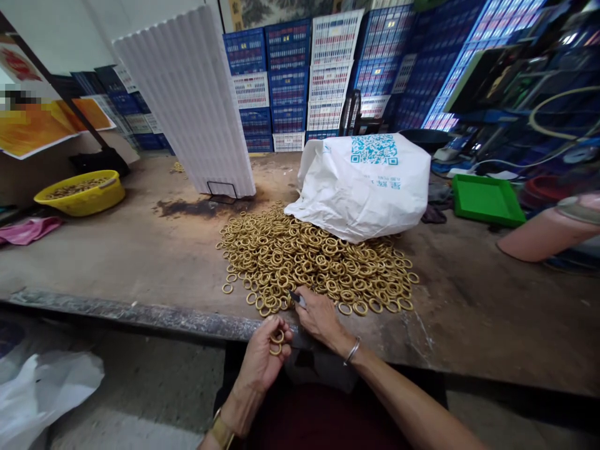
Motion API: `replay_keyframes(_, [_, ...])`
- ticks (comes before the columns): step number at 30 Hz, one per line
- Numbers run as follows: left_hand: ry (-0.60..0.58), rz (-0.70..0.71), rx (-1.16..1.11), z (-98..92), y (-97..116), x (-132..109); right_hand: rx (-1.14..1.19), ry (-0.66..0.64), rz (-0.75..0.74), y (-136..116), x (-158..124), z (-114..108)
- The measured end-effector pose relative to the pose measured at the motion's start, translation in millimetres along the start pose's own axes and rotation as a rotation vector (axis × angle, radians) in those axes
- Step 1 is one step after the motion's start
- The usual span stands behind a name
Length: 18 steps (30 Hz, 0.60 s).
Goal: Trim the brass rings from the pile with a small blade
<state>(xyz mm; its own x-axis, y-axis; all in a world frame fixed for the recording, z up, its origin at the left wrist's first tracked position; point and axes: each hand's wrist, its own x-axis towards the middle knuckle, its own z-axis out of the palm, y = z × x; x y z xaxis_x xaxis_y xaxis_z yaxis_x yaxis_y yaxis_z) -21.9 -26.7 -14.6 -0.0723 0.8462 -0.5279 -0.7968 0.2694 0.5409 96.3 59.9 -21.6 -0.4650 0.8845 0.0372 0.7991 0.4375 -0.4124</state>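
Rings point(309, 265) of a golden colour lay heaped mid-table, their far side against a white sack point(365, 194). At the near edge of the table point(187, 250), the left hand point(263, 355) had its fingers curled around at least two held rings point(276, 343). Just to its right, the right hand point(321, 317) pinched a small dark-tipped tool point(299, 300) at the heap's near edge; whether the tip touched anything could not be told. A yellow basin point(91, 204) stood left, a green tray point(487, 201) right.
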Motion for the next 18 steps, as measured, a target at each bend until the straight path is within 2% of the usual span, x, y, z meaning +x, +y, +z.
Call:
replay_keyframes(5, [0.006, 0.056, 0.101, 3.4, -5, -1, 0.023, 0.000, -0.025, -4, -4, -3])
replay_keyframes(11, [0.035, 0.048, 0.184, 4.6, -9, 1, -0.051, -0.020, -0.023, -9, 2, 1])
replay_keyframes(18, [0.021, 0.071, 0.262, 7.5, -9, 3, -0.051, 0.036, -0.022, -5, 3, 8])
